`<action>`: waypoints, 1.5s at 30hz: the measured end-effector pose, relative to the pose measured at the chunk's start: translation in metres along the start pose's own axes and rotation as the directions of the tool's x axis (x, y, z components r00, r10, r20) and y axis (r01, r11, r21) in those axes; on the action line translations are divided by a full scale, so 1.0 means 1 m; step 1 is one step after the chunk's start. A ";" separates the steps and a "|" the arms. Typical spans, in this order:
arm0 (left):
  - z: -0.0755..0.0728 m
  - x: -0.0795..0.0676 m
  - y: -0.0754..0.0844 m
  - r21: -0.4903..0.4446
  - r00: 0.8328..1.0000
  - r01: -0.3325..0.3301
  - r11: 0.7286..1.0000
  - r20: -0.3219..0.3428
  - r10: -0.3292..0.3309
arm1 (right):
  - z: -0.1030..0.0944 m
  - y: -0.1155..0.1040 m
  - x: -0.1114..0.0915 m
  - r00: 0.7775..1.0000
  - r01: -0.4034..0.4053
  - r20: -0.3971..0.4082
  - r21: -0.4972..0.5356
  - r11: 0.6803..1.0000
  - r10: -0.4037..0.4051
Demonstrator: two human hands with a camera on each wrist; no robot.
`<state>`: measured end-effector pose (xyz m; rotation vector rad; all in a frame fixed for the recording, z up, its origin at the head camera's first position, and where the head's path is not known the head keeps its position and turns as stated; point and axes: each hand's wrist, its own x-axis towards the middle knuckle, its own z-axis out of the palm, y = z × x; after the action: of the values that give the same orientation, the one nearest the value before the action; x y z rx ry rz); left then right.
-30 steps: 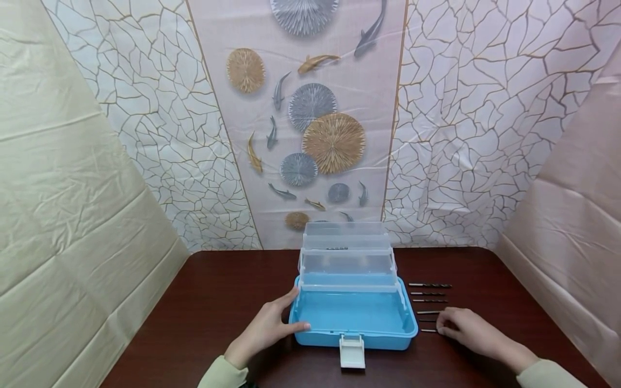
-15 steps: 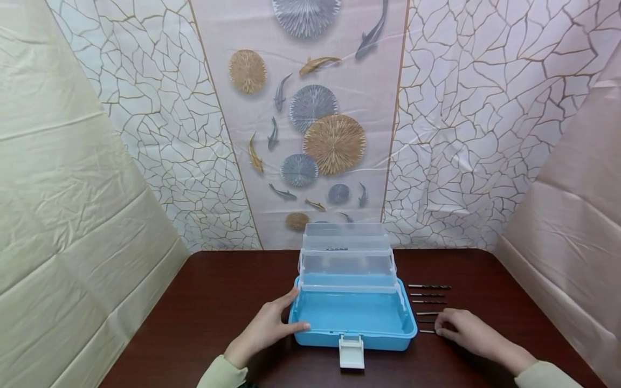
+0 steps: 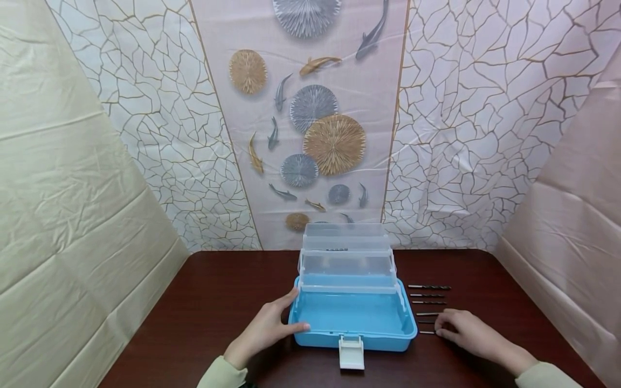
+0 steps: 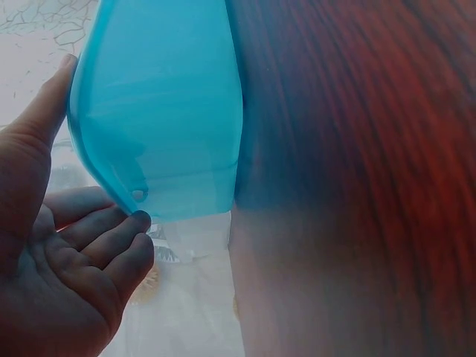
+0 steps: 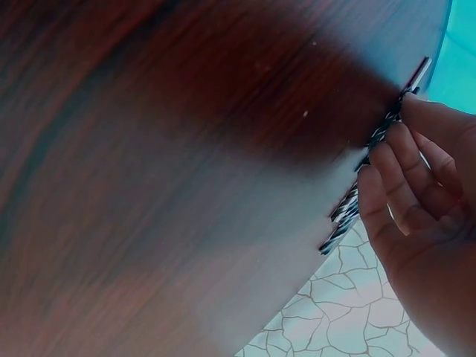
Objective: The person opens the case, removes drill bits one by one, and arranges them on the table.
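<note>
A blue toolbox (image 3: 349, 312) stands with its lid up and its clear tiered trays (image 3: 349, 264) raised at the back. My left hand (image 3: 264, 323) holds its left side, thumb on the front rim and fingers farther back along the edge. One drill bit (image 3: 335, 249) lies in an upper tray. Right of the box, several drill bits (image 3: 429, 287) lie in a row on the table. My right hand (image 3: 463, 328) pinches the nearest drill bit (image 3: 427, 332) by its right part, low at the tabletop. In the right wrist view, thumb and fingertips meet at a fluted bit (image 5: 394, 115).
The white latch (image 3: 351, 353) hangs down at the toolbox front. Dark red wooden table (image 3: 223, 291) extends on both sides. A patterned cloth (image 3: 436, 134) hangs behind the table, with plain pale cloth (image 3: 73, 215) along the sides.
The view has shifted very slightly. Both hands stay nearly in place, the left on the toolbox and the right at the nearest drill bit.
</note>
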<state>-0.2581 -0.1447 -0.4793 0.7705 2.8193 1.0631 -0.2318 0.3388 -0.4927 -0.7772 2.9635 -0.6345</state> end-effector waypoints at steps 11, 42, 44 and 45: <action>0.000 0.000 -0.001 -0.002 1.000 -0.012 1.000 -0.004 0.012 | -0.006 -0.003 0.002 0.994 0.064 -0.089 -0.051 0.997 -0.069; 0.001 0.000 -0.005 -0.010 1.000 -0.010 1.000 0.006 0.010 | -0.078 -0.016 0.059 0.964 -0.061 -0.262 -0.025 0.998 0.052; 0.001 0.000 -0.004 -0.012 1.000 -0.009 1.000 0.006 0.009 | -0.081 -0.019 0.064 0.962 -0.061 -0.269 -0.025 0.998 0.052; 0.001 -0.001 -0.004 -0.013 1.000 -0.008 1.000 0.007 0.008 | -0.083 -0.020 0.067 0.961 -0.065 -0.270 -0.024 0.998 0.056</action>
<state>-0.2594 -0.1471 -0.4826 0.7831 2.8030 1.0755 -0.2909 0.3228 -0.4028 -0.6456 3.2355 -0.7462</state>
